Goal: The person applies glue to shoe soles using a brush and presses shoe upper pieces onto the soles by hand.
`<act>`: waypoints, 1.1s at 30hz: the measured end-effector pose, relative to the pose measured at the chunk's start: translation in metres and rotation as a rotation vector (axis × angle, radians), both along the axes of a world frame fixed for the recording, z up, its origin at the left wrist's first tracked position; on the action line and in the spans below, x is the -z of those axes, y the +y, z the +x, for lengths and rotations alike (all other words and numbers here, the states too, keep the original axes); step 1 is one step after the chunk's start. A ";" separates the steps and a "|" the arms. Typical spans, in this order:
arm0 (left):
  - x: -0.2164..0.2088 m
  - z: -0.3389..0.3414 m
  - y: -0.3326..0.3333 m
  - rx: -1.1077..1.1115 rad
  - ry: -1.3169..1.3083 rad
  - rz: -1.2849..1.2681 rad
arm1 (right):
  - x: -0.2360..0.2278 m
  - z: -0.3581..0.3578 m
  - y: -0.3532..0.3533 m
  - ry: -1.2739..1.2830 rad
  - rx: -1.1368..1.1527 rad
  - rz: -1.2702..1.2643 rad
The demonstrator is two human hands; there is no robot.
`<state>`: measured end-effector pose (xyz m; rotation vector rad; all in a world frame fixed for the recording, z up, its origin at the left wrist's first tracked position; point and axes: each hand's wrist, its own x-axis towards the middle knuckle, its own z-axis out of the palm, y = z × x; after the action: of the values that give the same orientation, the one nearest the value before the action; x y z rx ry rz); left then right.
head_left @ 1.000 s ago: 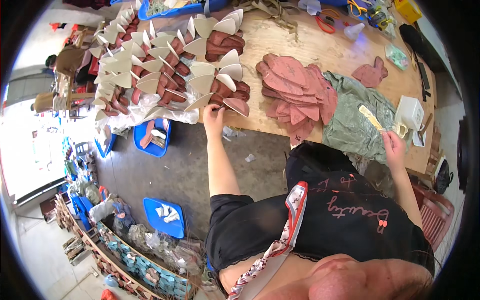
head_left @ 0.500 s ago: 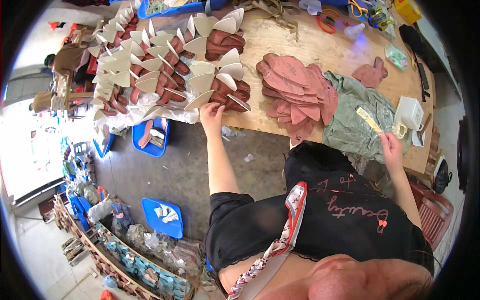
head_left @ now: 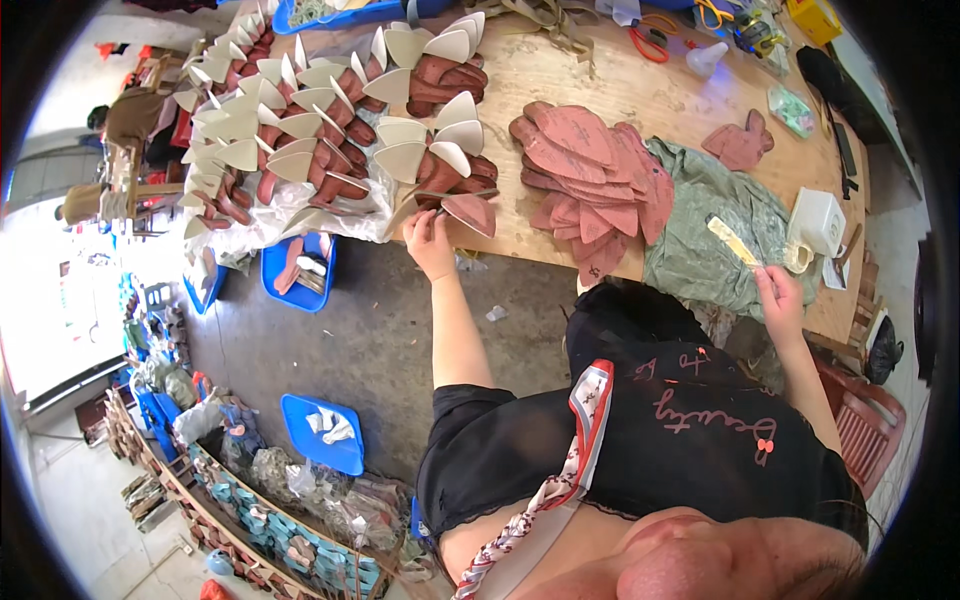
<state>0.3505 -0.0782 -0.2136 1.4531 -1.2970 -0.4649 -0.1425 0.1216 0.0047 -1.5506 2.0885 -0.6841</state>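
Note:
My left hand (head_left: 429,247) is at the near edge of the table, its fingertips pinched on the end of a reddish-brown leather piece (head_left: 470,212). That piece lies at the near end of a row of dark red pieces with cream flaps (head_left: 460,137) standing up. My right hand (head_left: 780,298) is closed round the lower end of a flat, pale yellow stick (head_left: 731,241) with a blotchy coating. The stick is held over a crumpled green plastic sheet (head_left: 690,262). Between my hands a pile of flat pinkish-red cut pieces (head_left: 590,165) lies on the table.
Beside my right hand stand a white plastic container (head_left: 818,222) and a tape roll (head_left: 797,258). A loose cut piece (head_left: 742,143) lies farther back, with orange-handled scissors (head_left: 650,45) beyond. Blue trays (head_left: 325,432) stand on the floor to the left.
My left hand has shifted slightly right and nearer. The near piece's cream flap now shows a reddish face. My right hand and the stick have barely moved.

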 end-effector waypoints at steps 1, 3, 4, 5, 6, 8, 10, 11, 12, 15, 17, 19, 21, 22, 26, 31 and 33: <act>-0.003 -0.005 0.000 0.004 0.003 0.003 | 0.000 -0.001 0.002 -0.005 0.004 0.008; -0.007 -0.004 0.000 -0.023 -0.013 0.041 | 0.000 -0.001 0.001 -0.017 -0.002 0.011; -0.009 -0.004 0.000 -0.026 -0.014 0.040 | 0.001 -0.002 0.002 0.000 -0.018 0.006; -0.009 -0.004 0.000 -0.040 -0.019 0.024 | 0.002 -0.002 0.002 0.017 -0.036 0.000; -0.009 -0.005 0.000 -0.055 -0.025 0.008 | 0.003 -0.001 0.001 0.015 -0.040 -0.001; -0.010 -0.007 0.002 -0.085 -0.023 0.005 | 0.004 0.001 0.000 -0.005 -0.047 -0.029; -0.013 -0.010 0.002 -0.112 -0.020 0.001 | 0.001 0.005 -0.001 -0.013 -0.047 -0.012; -0.012 -0.013 0.001 -0.113 0.004 -0.018 | -0.002 0.005 0.001 -0.015 -0.038 0.006; -0.012 -0.018 0.000 -0.112 0.029 -0.037 | -0.001 0.006 0.002 -0.011 -0.030 0.004; -0.016 -0.031 -0.003 -0.147 -0.215 -0.005 | 0.020 -0.005 0.009 -0.226 0.109 -0.042; -0.012 -0.031 0.003 -0.180 -0.286 0.050 | 0.032 -0.017 0.010 -0.366 0.303 0.018; -0.008 -0.018 0.009 -0.218 -0.359 0.073 | 0.050 -0.046 0.017 -0.521 0.558 0.057; -0.014 -0.017 0.013 -0.199 -0.516 0.064 | 0.081 -0.090 0.050 -0.566 0.746 0.045; -0.016 -0.012 0.013 -0.188 -0.455 0.050 | 0.096 -0.109 0.066 -0.415 0.832 -0.019; -0.010 -0.018 0.008 -0.235 -0.365 0.131 | 0.096 -0.161 0.121 -0.182 0.900 0.024; -0.009 -0.031 0.005 -0.249 -0.428 0.146 | 0.114 -0.190 0.130 -0.251 0.972 0.089; -0.010 -0.029 0.002 -0.250 -0.456 0.109 | 0.147 -0.225 0.131 -0.293 0.927 0.098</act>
<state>0.3213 -0.0758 -0.2036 1.8567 -1.4293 -0.0347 -0.3673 0.2531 -0.1420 -0.3137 2.4846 -1.0011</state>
